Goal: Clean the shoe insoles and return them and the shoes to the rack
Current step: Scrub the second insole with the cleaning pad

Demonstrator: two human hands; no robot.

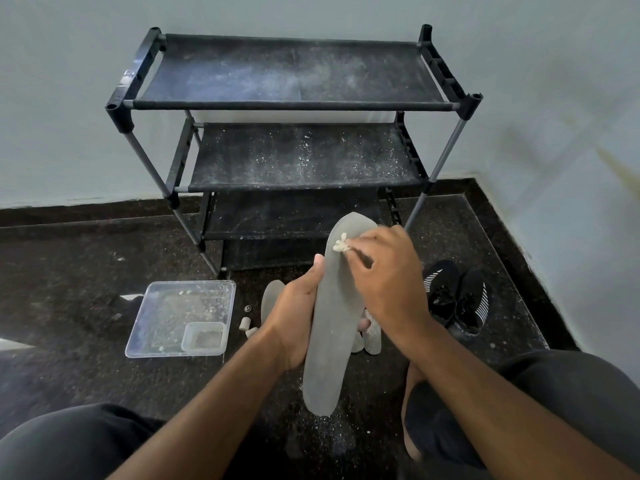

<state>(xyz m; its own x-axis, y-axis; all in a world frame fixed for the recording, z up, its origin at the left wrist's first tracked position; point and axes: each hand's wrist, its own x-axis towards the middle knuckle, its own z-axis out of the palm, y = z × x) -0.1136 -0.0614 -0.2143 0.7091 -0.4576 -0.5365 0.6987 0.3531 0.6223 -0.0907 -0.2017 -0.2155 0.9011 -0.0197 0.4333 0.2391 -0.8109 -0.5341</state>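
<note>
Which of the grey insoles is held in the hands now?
The long grey insole, upright between both hands: left hand grips it, right hand rubs it with a small white wad. The other insoles lie on the floor.

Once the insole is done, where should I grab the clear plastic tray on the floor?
Probably the clear plastic tray by its near left rim, from above and the left: that raised edge is bare, while a small tub fills the near right corner and small cylinders lie beside its right wall.

Second insole [271, 299] mostly behind left hand [294, 323]
</note>
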